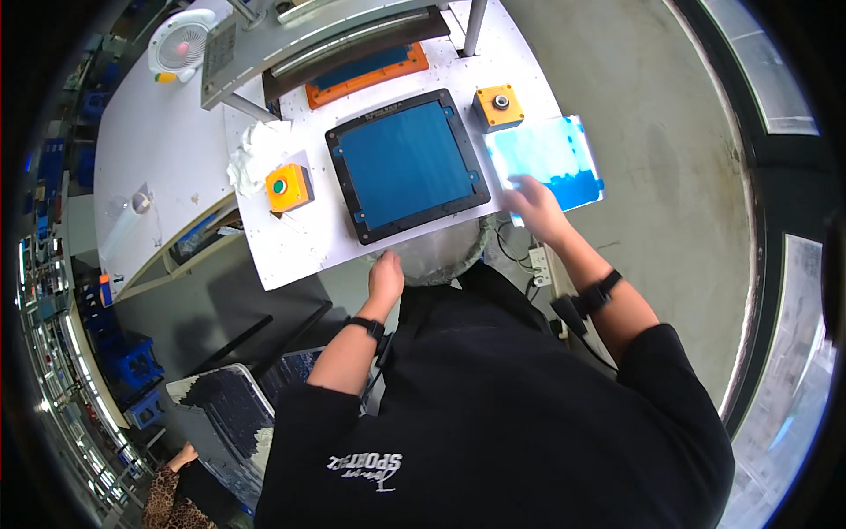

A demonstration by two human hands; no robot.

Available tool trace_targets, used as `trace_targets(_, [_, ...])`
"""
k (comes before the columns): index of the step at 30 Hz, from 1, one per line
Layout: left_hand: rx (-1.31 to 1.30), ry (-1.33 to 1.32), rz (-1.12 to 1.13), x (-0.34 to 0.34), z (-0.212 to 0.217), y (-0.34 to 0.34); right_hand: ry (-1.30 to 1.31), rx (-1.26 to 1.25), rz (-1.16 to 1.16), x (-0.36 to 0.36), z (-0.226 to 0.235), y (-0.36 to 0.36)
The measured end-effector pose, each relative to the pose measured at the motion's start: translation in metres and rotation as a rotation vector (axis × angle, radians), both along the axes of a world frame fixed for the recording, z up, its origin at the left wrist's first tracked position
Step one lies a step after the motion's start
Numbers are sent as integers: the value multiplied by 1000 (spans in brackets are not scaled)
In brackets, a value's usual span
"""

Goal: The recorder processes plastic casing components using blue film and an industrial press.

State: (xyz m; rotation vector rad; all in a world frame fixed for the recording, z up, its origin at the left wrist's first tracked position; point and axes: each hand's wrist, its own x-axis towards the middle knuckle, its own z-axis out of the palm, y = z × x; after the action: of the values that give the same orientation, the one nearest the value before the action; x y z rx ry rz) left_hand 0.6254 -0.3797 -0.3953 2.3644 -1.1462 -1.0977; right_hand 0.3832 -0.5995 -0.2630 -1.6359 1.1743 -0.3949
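A black frame (345,208) lies on the white table, holding a flat blue panel (407,164). Just off the table's front edge, below that frame, my left hand (386,275) has its fingers curled in; whatever they might hold is hidden. At the right edge of the table, my right hand (536,210) reaches to the near left corner of a glossy blue-and-white sheet or stack of sheets (577,187), which shines with glare. Motion smears its fingers, so whether they grip the sheet cannot be made out.
Yellow button boxes stand left (289,188) and right (499,108) of the frame. A metal press (326,40) spans the back, over an orange frame (315,95). White cloth (257,157) lies left, a fan (181,42) beyond. Below are a lined bin (441,256) and power strip (540,266).
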Motion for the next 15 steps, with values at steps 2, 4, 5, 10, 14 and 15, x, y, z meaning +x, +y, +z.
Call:
trace_targets(2, [-99, -39, 69, -9, -25, -21, 136, 22, 124, -33, 14, 16])
trace_targets(4, [-202, -77, 140, -17, -50, -41, 204, 104, 188, -68, 28, 35])
trace_targets(5, [-252, -143, 143, -16, -65, -49, 244, 132, 221, -80, 35, 41])
trace_targets(10, [-186, -177, -132, 1, -121, -41, 293, 179, 194, -95, 45, 51])
trace_targets(14, [-57, -94, -114, 12, -72, -33, 240, 161, 173, -86, 46, 45])
trace_targets(15, [62, 9, -87, 21, -57, -20, 201, 170, 190, -76, 46, 45])
